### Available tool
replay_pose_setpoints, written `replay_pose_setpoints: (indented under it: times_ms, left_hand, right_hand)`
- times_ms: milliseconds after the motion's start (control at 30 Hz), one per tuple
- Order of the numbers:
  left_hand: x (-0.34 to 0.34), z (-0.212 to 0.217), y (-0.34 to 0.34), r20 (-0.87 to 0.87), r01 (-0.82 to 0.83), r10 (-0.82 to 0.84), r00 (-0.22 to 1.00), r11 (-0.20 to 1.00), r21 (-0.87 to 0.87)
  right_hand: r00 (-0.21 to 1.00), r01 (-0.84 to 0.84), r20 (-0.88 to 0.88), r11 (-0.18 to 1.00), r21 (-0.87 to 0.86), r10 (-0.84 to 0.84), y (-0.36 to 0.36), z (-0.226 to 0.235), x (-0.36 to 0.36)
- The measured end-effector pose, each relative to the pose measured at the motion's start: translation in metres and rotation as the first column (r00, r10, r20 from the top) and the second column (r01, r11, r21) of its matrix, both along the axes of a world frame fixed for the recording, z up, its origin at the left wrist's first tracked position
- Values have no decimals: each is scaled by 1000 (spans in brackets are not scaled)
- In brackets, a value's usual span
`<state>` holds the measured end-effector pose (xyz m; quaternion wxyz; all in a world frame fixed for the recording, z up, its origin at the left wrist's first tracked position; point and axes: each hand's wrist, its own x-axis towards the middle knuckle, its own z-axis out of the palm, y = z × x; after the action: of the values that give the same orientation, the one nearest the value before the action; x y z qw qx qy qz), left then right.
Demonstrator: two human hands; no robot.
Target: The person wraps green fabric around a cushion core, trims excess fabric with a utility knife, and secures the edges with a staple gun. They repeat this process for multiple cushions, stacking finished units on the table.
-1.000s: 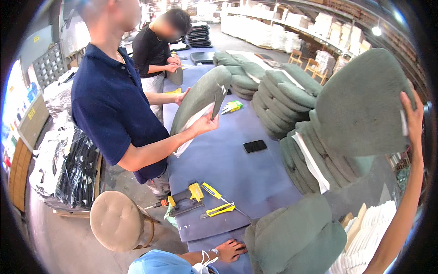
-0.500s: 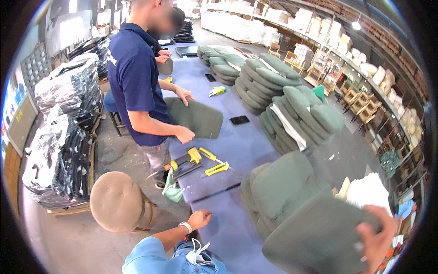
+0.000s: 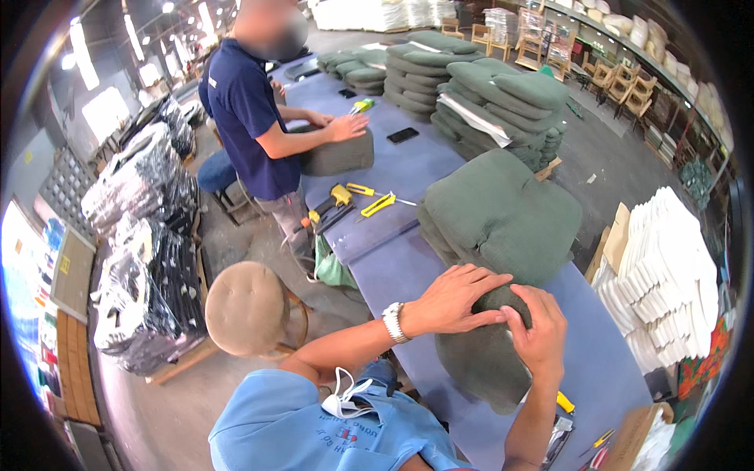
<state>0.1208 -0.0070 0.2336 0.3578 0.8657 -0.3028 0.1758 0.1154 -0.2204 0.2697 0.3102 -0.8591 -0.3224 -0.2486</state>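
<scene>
A dark green seat cushion (image 3: 481,367) lies on the blue table (image 3: 393,259) just in front of me. My left hand (image 3: 452,298), with a white watch on the wrist, rests over the cushion's far rounded end with its fingers curved on the fabric. My right hand (image 3: 540,330) grips the same end from the right, thumb pressed into the cover. The two hands almost touch. A stack of matching green cushions (image 3: 503,212) sits right behind them.
A co-worker in a navy shirt (image 3: 247,110) presses another cushion (image 3: 338,153) farther up the table. Yellow tools (image 3: 377,204) and a black phone (image 3: 402,135) lie between us. More cushion stacks (image 3: 495,94) stand behind. A round stool (image 3: 247,306) is at left, white foam pieces (image 3: 667,275) at right.
My right hand has brought the green cushion down from overhead onto the table. My left hand has left the table edge and now lies on the cushion.
</scene>
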Motion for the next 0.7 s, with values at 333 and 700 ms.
replay_pose_setpoints:
  times_ms: [333,700]
  left_hand:
    - [52,11,-100,136,-191,170,976,968,163]
    - [28,19,-111,151,-303,269,951,908,288]
  right_hand:
    - [741,-549,275,317,774,613,-53,42,-76]
    - [453,-629,535,-170,759,713,-84,19,-99]
